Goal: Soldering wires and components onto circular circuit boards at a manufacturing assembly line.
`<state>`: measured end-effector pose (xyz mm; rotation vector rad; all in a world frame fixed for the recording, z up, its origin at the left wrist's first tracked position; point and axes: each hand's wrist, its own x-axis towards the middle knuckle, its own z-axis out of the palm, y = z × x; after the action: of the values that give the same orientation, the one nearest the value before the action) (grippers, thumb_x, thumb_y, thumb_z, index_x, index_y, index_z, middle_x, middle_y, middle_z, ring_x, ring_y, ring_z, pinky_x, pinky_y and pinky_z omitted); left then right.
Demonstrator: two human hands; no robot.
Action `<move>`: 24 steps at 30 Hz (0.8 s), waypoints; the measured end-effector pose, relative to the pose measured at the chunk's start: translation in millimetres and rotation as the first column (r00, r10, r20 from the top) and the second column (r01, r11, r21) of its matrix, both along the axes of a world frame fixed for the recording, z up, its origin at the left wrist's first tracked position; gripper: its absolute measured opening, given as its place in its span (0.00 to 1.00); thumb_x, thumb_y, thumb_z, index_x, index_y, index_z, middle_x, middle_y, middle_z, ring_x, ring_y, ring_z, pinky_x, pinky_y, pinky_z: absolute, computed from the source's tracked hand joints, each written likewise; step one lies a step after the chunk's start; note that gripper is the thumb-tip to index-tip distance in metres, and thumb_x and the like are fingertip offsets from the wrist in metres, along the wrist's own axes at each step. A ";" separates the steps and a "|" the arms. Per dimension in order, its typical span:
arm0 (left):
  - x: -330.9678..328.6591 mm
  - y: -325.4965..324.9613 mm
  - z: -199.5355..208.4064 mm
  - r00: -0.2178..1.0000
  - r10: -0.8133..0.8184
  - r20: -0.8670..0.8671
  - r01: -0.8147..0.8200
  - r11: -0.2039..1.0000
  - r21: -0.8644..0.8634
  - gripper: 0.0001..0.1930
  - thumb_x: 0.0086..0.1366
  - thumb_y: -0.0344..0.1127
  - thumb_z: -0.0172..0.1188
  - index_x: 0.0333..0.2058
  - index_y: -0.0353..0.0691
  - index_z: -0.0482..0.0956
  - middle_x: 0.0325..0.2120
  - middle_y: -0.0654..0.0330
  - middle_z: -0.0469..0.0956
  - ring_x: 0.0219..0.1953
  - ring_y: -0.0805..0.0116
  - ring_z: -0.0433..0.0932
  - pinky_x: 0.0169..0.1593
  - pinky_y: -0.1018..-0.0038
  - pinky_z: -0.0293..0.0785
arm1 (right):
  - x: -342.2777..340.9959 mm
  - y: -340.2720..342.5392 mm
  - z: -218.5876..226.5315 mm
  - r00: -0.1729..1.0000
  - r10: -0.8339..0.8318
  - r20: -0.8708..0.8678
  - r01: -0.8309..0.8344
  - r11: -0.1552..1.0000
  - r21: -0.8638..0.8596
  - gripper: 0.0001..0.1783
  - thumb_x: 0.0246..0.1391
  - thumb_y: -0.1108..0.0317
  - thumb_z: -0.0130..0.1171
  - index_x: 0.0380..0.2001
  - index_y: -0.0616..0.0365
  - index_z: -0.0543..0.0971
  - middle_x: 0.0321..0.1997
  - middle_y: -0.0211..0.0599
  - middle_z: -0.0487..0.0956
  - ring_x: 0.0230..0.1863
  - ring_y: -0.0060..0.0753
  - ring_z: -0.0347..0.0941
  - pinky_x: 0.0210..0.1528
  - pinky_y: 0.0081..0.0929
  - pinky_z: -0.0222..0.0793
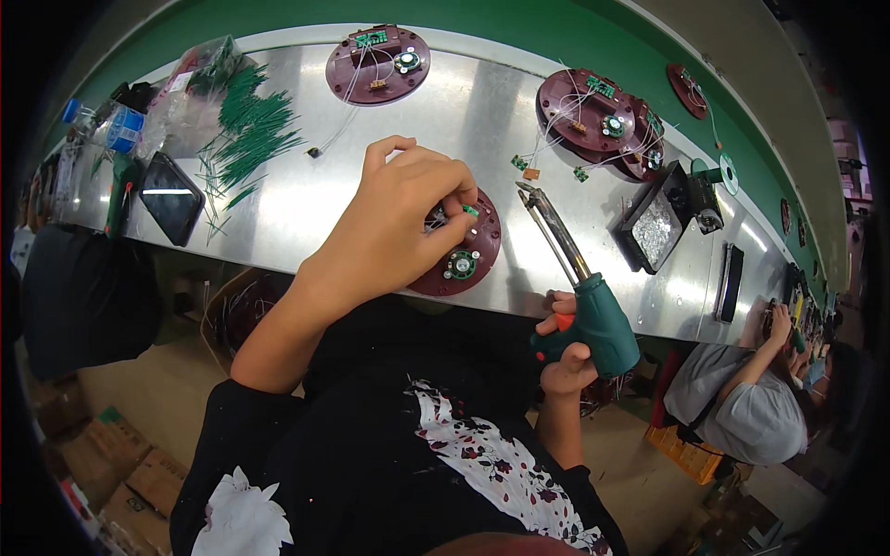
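My left hand (394, 218) is closed over a round maroon plastic disc (487, 236) at the near edge of the metal bench. Between its thumb and fingertips is a small green circuit board (471, 211). Much of the disc is hidden under this hand, but a round speaker-like part (461, 265) shows beside the thumb. My right hand (573, 366) grips a dark green soldering gun (604, 324) with a red trigger. The gun's long metal tip points up and left, apart from the disc.
Maroon discs with wired boards (378, 83) (579, 102) lie at the back. Cut green wires (255, 116), a phone (171, 197) and a bottle (123, 130) are on the left. Toward the right stand a black tray (654, 232) and a solder spool (728, 174). Another person (742, 398) sits at far right.
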<state>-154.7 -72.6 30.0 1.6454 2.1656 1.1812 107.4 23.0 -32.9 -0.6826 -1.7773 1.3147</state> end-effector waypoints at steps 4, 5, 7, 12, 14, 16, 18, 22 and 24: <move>-1.0 -4.2 3.6 1.000 0.031 -0.001 -0.031 1.000 0.001 0.08 0.60 0.33 0.71 0.33 0.42 0.79 0.26 0.68 0.79 0.36 0.70 0.80 0.69 0.56 0.56 | -1.5 0.6 1.4 1.000 -0.022 -0.008 0.022 1.000 0.000 0.47 0.65 0.29 0.51 0.49 0.74 0.75 0.41 0.48 0.81 0.32 0.31 0.80 0.54 0.44 0.79; -4.0 -6.2 4.2 0.998 0.029 0.052 -0.028 0.999 -0.020 0.08 0.60 0.33 0.71 0.33 0.42 0.80 0.27 0.68 0.80 0.36 0.70 0.80 0.69 0.55 0.56 | -2.0 1.1 2.1 0.999 -0.032 -0.010 0.032 0.999 0.005 0.47 0.65 0.29 0.51 0.49 0.74 0.75 0.39 0.47 0.81 0.33 0.31 0.80 0.55 0.44 0.79; -8.1 -9.1 4.3 0.986 0.031 0.161 -0.022 0.998 -0.061 0.08 0.60 0.34 0.72 0.34 0.41 0.82 0.28 0.67 0.83 0.36 0.69 0.80 0.69 0.54 0.56 | -2.4 2.7 3.6 0.999 -0.039 -0.022 0.039 0.999 0.000 0.46 0.65 0.29 0.51 0.49 0.74 0.75 0.38 0.47 0.81 0.34 0.32 0.80 0.55 0.45 0.79; -5.6 -10.1 -0.6 0.935 0.055 0.352 -0.048 0.998 -0.028 0.08 0.60 0.34 0.72 0.36 0.40 0.85 0.32 0.63 0.86 0.38 0.66 0.81 0.67 0.55 0.60 | -0.9 6.7 2.8 0.998 -0.049 -0.042 0.049 0.999 -0.010 0.46 0.66 0.29 0.51 0.49 0.74 0.74 0.34 0.45 0.80 0.37 0.35 0.80 0.56 0.46 0.78; -3.1 -7.9 -6.2 0.968 0.027 0.248 -0.032 0.999 0.017 0.08 0.60 0.34 0.72 0.37 0.40 0.86 0.34 0.61 0.87 0.40 0.64 0.82 0.64 0.59 0.64 | -1.2 7.8 3.5 0.998 -0.044 -0.043 0.044 0.999 -0.010 0.46 0.66 0.30 0.51 0.49 0.74 0.74 0.33 0.44 0.80 0.37 0.36 0.80 0.56 0.46 0.78; -0.3 -4.4 -9.7 0.980 0.019 0.196 -0.027 0.999 0.040 0.08 0.59 0.34 0.72 0.37 0.41 0.86 0.35 0.59 0.87 0.42 0.63 0.82 0.62 0.61 0.65 | -1.8 7.9 3.9 0.997 -0.045 -0.062 0.044 0.999 -0.008 0.45 0.66 0.30 0.51 0.49 0.74 0.74 0.33 0.44 0.80 0.36 0.35 0.80 0.56 0.46 0.78; 2.3 1.2 -11.8 0.968 -0.010 0.251 -0.007 0.998 0.066 0.07 0.60 0.34 0.72 0.36 0.41 0.86 0.36 0.60 0.87 0.44 0.63 0.81 0.61 0.61 0.66 | -2.8 7.5 4.4 0.997 -0.043 -0.071 0.043 0.999 -0.007 0.45 0.66 0.30 0.51 0.50 0.74 0.74 0.33 0.44 0.80 0.36 0.35 0.80 0.56 0.46 0.78; 9.7 4.0 -15.4 0.972 0.005 0.235 -0.020 0.998 0.064 0.05 0.61 0.34 0.70 0.34 0.41 0.85 0.39 0.61 0.86 0.47 0.63 0.80 0.63 0.59 0.63 | -2.7 7.7 6.4 0.996 -0.057 -0.074 0.058 0.998 0.003 0.45 0.66 0.30 0.51 0.50 0.74 0.74 0.36 0.45 0.80 0.33 0.34 0.80 0.55 0.45 0.78; 13.9 5.2 -15.9 0.977 0.019 0.212 -0.032 0.998 0.055 0.05 0.61 0.34 0.70 0.33 0.42 0.84 0.40 0.61 0.85 0.49 0.62 0.80 0.64 0.58 0.61 | -0.9 8.8 6.5 0.994 -0.064 -0.088 0.062 0.998 -0.023 0.46 0.66 0.30 0.51 0.50 0.74 0.74 0.38 0.46 0.80 0.31 0.33 0.80 0.54 0.43 0.78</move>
<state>-140.8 -67.4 14.1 1.4431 2.0447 1.3704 106.5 31.8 -26.4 -0.6754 -1.6602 1.3026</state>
